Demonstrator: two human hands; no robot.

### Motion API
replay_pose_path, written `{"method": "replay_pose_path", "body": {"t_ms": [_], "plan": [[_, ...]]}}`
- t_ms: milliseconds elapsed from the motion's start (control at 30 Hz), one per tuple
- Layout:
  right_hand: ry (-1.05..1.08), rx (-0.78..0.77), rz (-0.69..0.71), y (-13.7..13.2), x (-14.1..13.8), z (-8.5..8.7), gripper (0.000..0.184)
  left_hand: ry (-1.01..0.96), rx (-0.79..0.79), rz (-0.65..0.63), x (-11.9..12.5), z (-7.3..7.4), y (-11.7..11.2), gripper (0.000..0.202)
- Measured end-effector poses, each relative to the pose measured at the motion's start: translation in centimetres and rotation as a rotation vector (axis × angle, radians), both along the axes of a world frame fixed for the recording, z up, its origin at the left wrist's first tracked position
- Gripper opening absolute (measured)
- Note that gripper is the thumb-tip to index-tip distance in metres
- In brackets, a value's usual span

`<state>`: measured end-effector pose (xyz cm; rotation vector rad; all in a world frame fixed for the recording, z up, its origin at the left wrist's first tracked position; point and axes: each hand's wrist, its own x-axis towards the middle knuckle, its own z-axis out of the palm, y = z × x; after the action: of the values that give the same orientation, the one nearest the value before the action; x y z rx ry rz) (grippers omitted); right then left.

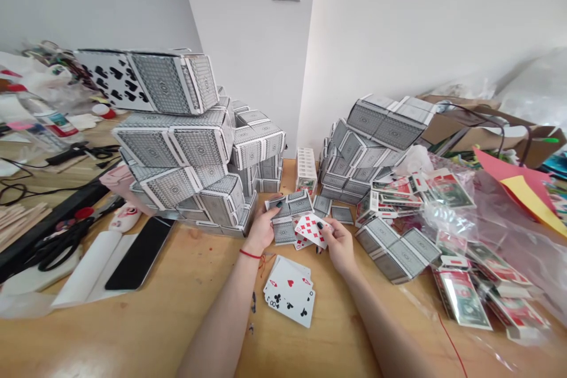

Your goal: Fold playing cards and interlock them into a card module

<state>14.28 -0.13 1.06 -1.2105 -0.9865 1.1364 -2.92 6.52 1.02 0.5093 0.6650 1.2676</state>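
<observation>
My left hand (pixel 264 225) is closed on a folded piece made of grey-backed playing cards (pixel 296 205), its thumb lying on top. In my right hand (pixel 337 242) are face-up red diamond playing cards (pixel 311 229), pinched between thumb and fingers close beside the folded piece. Where the two hands' cards overlap, I cannot tell whether they touch. Nearer to me, a loose stack of playing cards (pixel 290 292) lies face up, with an ace of hearts and a club card showing. Two grey-backed cards (pixel 342 215) lie flat just beyond my right hand.
Stacked blocks built from cards rise at left (pixel 177 147) and right (pixel 363 147). A single card block (pixel 398 251) lies right of my hand. Card boxes (pixel 463 298) and clear plastic spread on the right. A phone (pixel 139 254) and scissors (pixel 66 242) lie left.
</observation>
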Motion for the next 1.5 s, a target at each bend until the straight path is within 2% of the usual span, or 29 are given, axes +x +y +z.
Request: {"method": "replay_pose_path", "body": {"t_ms": [367,533,600,933,1200,1500], "plan": [[-0.048,-0.008,0.018,0.0,-0.3,-0.4,0.030,0.047,-0.013,0.008,0.1,0.0,-0.1,0.033],[-0.237,0.066,0.081,-0.1,-0.4,-0.6,0.022,0.263,0.124,0.178,0.3,0.1,-0.2,0.029],[-0.286,0.108,0.117,-0.1,-0.4,-0.6,0.019,0.357,0.194,0.206,0.4,0.2,-0.3,0.029],[-0.385,0.109,0.257,0.3,0.3,-0.9,0.021,0.499,0.313,0.186,0.3,0.8,-0.8,0.028],[-0.410,0.024,0.362,0.4,0.6,-1.5,0.029,0.639,0.367,0.149,0.2,0.6,-0.7,0.028],[-0.411,0.006,0.371,0.5,0.5,-1.3,0.030,0.658,0.382,0.123,0.1,0.5,-0.6,0.026]]}}
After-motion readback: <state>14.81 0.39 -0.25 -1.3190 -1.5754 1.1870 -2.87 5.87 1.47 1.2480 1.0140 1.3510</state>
